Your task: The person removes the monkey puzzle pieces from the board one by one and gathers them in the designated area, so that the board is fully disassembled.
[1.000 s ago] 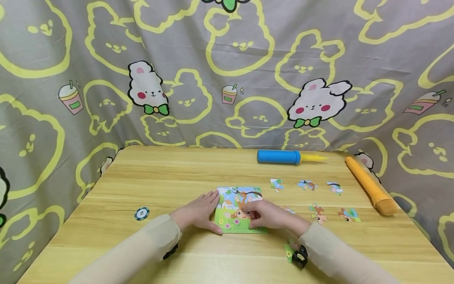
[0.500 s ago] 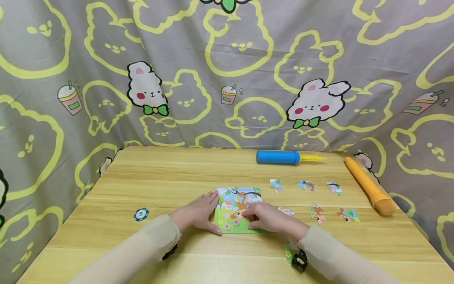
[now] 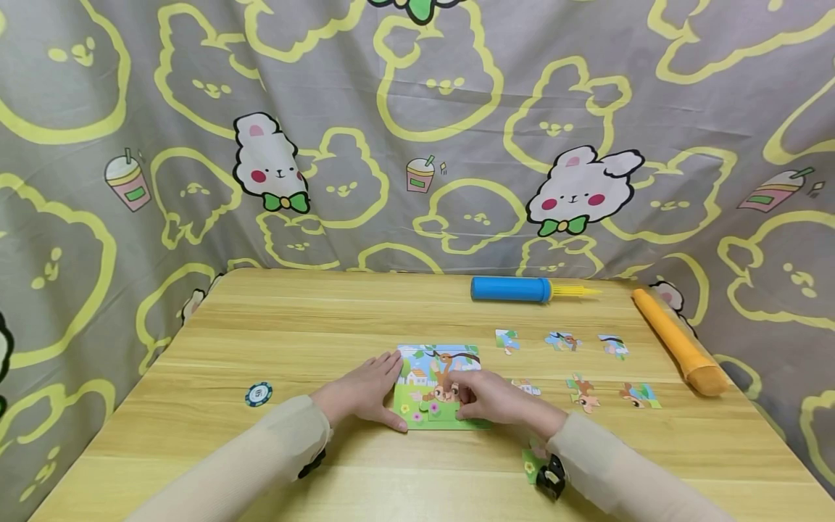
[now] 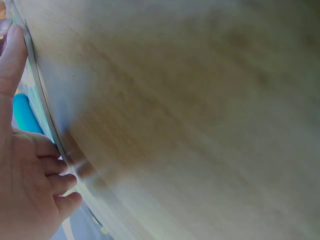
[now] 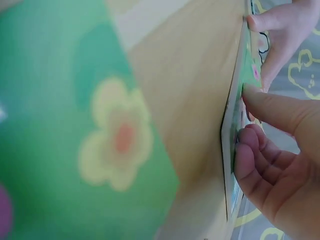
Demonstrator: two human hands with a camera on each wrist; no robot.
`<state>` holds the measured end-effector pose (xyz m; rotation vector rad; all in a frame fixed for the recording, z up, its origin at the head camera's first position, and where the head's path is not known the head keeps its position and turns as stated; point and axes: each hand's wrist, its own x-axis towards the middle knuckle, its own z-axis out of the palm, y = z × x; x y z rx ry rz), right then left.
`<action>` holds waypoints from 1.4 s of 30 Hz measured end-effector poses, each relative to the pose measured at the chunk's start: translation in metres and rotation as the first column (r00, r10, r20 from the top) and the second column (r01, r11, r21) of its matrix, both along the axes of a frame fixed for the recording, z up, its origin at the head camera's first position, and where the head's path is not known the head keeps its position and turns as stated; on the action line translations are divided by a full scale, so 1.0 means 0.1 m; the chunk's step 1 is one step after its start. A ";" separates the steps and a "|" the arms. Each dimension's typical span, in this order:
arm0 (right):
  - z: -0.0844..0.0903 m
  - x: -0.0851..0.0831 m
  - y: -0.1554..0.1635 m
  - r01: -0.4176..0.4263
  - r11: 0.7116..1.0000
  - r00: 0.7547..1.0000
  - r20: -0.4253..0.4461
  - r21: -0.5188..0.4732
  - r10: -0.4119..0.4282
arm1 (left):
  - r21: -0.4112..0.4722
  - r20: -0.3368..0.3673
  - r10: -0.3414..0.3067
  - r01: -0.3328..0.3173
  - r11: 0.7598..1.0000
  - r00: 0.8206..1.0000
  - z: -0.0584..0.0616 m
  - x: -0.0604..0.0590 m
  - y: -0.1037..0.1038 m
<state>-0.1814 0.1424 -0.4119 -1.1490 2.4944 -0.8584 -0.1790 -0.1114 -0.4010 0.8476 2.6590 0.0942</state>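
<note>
A small jigsaw puzzle board [image 3: 407, 420] with a monkey, a house and flowers lies flat on the wooden table. My left hand [image 3: 367, 390] rests along its left edge, fingers extended and thumb at the near left corner. In the left wrist view, that hand [image 4: 30, 175] lies beside the board's edge. My right hand [image 3: 489, 395] is over the right half of the board, fingers curled on a puzzle piece [image 3: 446, 392] at the monkey's face. Seen from the right wrist, thumb and fingers [image 5: 245, 165] meet the board's surface; they hide part of the piece.
Several loose puzzle pieces [image 3: 564, 341] lie in rows to the right. A green flower piece [image 3: 531, 464] is under my right wrist. A blue pump [image 3: 511, 288] and an orange tube [image 3: 678, 341] lie at the back right; a round chip [image 3: 259, 394] lies left.
My right fingertips shift slightly over the monkey's face, and the printed picture beside them looks displaced. My left hand stays at the board's edge.
</note>
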 end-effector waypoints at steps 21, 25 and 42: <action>0.01 -0.06 0.08 0.189 0.952 0.928 0.361 -0.242 -0.092 | -0.007 0.001 0.003 -0.003 1.000 1.000 0.00 0.00 0.00; 0.09 -0.04 0.24 0.210 0.940 0.919 0.382 -0.268 -0.096 | -0.003 0.005 0.004 -0.004 1.000 1.000 0.01 0.00 0.00; 0.15 0.08 1.51 0.241 0.957 0.920 0.352 -0.163 -0.172 | -0.007 0.005 0.003 -0.003 1.000 1.000 0.01 0.01 0.01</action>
